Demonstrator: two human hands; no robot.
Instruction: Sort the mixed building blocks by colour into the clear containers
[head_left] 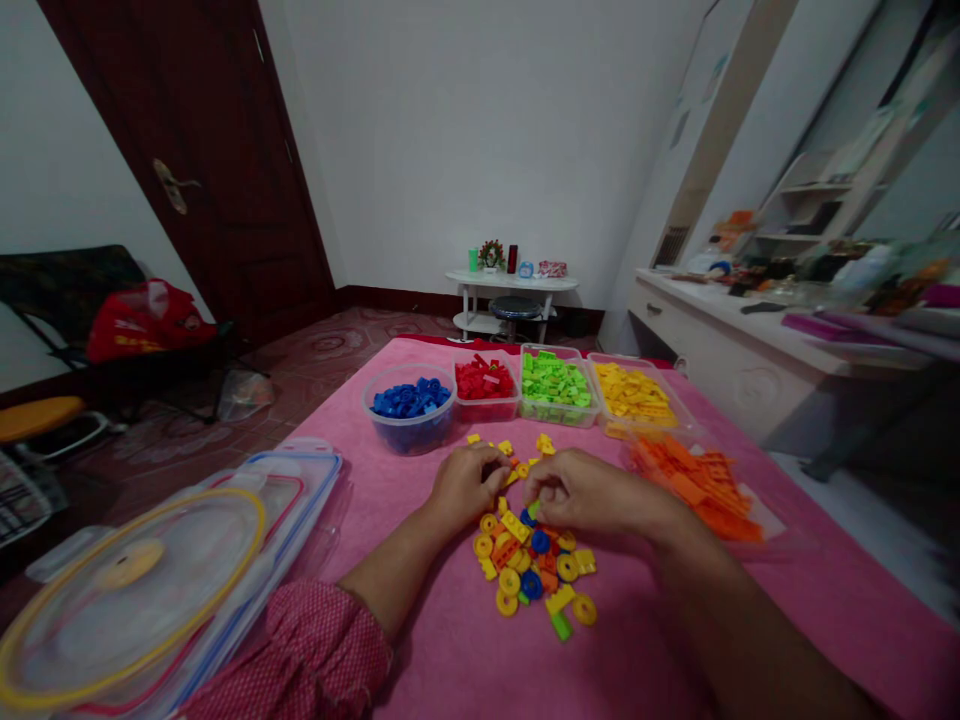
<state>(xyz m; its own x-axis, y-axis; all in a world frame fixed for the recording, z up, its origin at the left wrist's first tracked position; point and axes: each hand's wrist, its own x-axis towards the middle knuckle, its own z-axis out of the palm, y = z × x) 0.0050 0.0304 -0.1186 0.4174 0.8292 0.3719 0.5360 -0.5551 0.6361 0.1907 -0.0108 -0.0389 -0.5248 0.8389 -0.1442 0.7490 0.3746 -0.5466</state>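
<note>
A mixed pile of toy building blocks (516, 528) and small wheels lies on the pink cloth, in yellow, orange, blue and green. My left hand (466, 484) rests at the pile's far left side, its fingers curled down and closed; anything in them is hidden. Across from it, my right hand (581, 490) reaches over the pile with bent fingers pinched together. A light green building block (533, 509) shows at those fingertips. Loose yellow blocks (545, 444) lie just beyond both hands.
Behind the pile stand a round tub of blue blocks (411, 400) and boxes of red blocks (484, 380), green blocks (555, 385) and yellow blocks (634, 392). Orange blocks (697, 480) fill a box at right. Stacked clear lids (187, 580) lie at left.
</note>
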